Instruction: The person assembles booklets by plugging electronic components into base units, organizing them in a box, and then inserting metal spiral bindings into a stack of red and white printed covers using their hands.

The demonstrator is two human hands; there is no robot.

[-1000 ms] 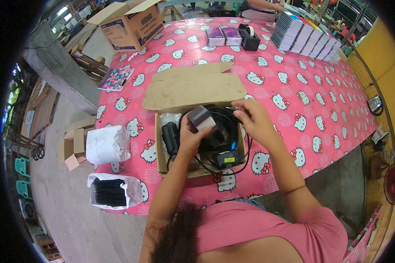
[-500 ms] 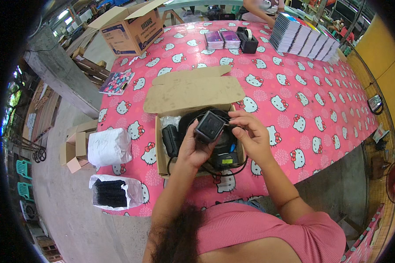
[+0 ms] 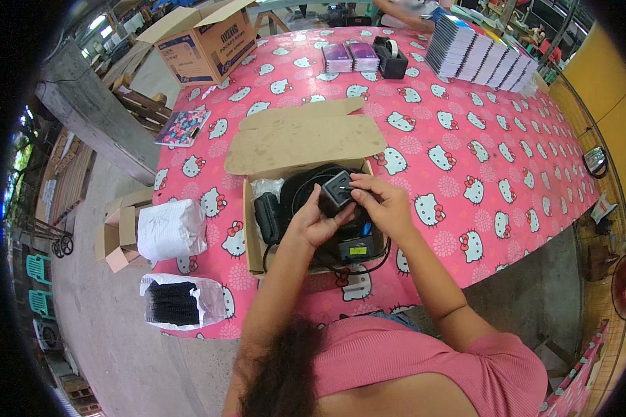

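Cube (image 3: pixel 335 192) sits in half-curled left hand (image 3: pixel 313 226); right hand (image 3: pixel 389 208), fingertips drawn together, meets its edge, hold unclear; keeping the cube steady helps.

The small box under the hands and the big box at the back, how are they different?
The small box is low, while the big box is taller. The small box has one wide lid folded back; the big box has flaps sticking outward. You can see a black case in the small box, but the big box's inside is hidden. Both are brownish cardboard, and both are open.
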